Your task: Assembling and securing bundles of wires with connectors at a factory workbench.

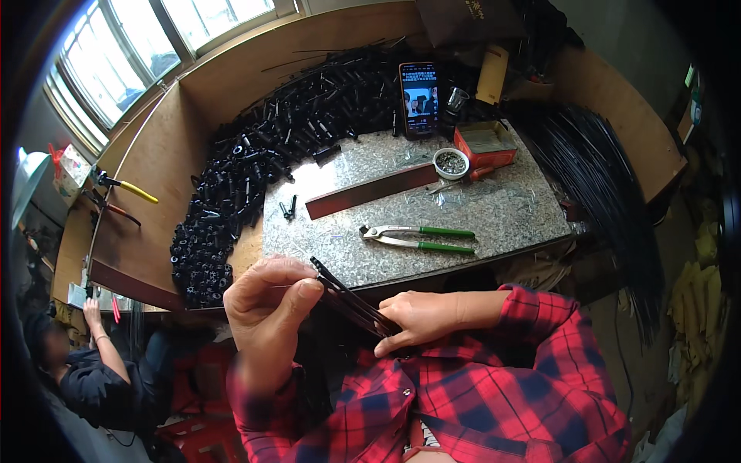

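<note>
Several black strips (352, 301) in the closed right hand (411, 315), upper ends by the left hand (266, 302), its pinched contents unclear.

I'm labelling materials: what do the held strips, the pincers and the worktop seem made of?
Strips: perhaps plastic, dark and glossy, judging by highlights. Pincers: metal head, silvery shine; grips likely plastic, even green. Worktop: probably polished stone, speckled grey with glare.

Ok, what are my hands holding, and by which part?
Your right hand holds thin, glossy black strips by their lower part. Your left hand is beside their upper ends; whether its grip holds anything is unclear.
</note>
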The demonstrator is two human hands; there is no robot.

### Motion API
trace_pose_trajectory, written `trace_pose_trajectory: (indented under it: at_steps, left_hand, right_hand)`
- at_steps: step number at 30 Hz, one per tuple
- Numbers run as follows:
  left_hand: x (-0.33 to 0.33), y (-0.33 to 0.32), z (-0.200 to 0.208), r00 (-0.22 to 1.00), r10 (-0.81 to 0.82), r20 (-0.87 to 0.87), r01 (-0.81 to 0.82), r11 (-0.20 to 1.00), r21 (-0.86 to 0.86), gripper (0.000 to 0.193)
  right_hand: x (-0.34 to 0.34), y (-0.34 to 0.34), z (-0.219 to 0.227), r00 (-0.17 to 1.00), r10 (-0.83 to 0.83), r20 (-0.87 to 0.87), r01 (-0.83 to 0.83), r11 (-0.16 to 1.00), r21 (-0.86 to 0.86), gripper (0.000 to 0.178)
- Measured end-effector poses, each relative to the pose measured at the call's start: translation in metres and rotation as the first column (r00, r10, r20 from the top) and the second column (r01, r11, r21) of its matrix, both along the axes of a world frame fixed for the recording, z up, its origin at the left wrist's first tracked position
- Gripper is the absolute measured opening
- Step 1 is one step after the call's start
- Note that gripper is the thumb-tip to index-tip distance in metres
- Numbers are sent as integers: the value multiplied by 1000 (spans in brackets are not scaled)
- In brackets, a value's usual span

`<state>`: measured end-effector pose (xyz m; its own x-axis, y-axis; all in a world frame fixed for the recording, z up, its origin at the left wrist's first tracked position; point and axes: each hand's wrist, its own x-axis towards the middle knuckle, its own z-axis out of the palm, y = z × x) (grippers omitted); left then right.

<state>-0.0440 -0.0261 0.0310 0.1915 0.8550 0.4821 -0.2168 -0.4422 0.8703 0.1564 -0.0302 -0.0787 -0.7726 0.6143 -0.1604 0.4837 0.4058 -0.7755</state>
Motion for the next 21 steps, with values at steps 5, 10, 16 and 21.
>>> trace_pose_trajectory:
  at_steps: [5,10,16,21]
  left_hand:
    - [2,1,10,996,-71,-57,69,997,-28,8]
    - [8,3,12,988,-118,-96,112,991,-69,6]
    - [1,5,10,984,-41,-173,32,998,-54,6]
    - [2,11,8,984,-48,-174,39,998,-53,8]
  right_hand:
    - [12,27,82,964,101,-247,-124,989,-79,44]
    - [11,46,111,899,7,-438,-55,994,-96,17]
    - [2,43,97,829,-16,-558,72,994,78,17]
    - [4,39,95,845,-85,-529,192,969,152,16]
